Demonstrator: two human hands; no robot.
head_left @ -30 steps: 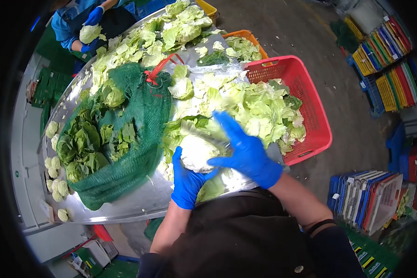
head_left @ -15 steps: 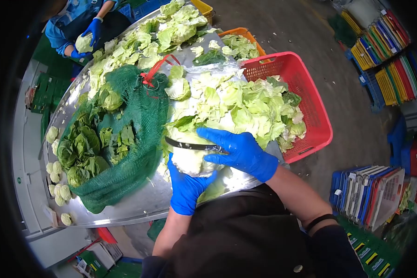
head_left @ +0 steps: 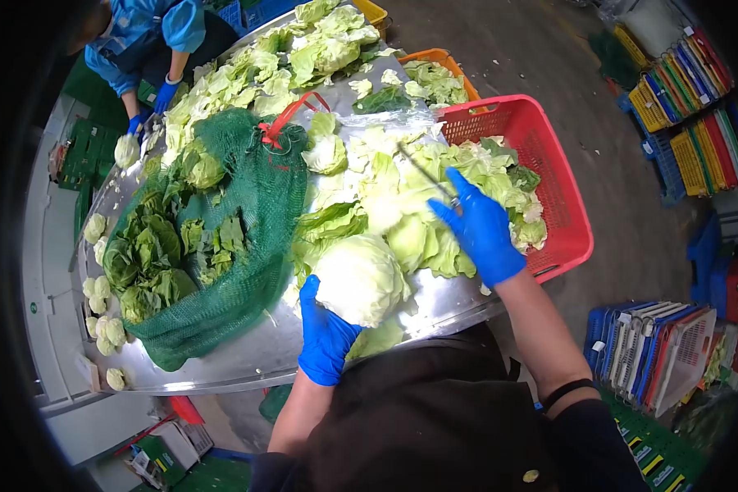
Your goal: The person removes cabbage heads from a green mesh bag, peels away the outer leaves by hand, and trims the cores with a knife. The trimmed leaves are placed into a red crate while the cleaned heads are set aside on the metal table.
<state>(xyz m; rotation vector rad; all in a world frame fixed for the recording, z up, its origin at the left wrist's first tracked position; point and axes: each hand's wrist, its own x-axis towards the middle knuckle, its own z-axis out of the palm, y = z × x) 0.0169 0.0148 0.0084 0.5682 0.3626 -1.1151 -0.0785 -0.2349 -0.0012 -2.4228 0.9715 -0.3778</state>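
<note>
My left hand (head_left: 326, 338), in a blue glove, holds a pale round cabbage (head_left: 359, 279) from its lower left, at the metal table's near edge. My right hand (head_left: 485, 234), also gloved in blue, grips a knife (head_left: 425, 172) whose blade points up and left over loose leaves (head_left: 414, 221). The knife and the cabbage are apart. Left of the cabbage lies a green mesh bag (head_left: 254, 213) with a red tie (head_left: 280, 125) and green cabbages in it. A small cut cabbage (head_left: 326, 154) rests beside the bag.
A red basket (head_left: 562, 197) with leaves stands at the table's right edge, an orange crate (head_left: 444, 61) behind it. Small heads (head_left: 107, 334) line the left edge of the table (head_left: 221, 373). A co-worker (head_left: 152, 37) is at the far left. Stacked crates (head_left: 648, 344) stand right.
My right hand and the knife have moved off the cabbage, up and right. The cabbage now shows its smooth round side. The co-worker's hands have lowered a cabbage to the table.
</note>
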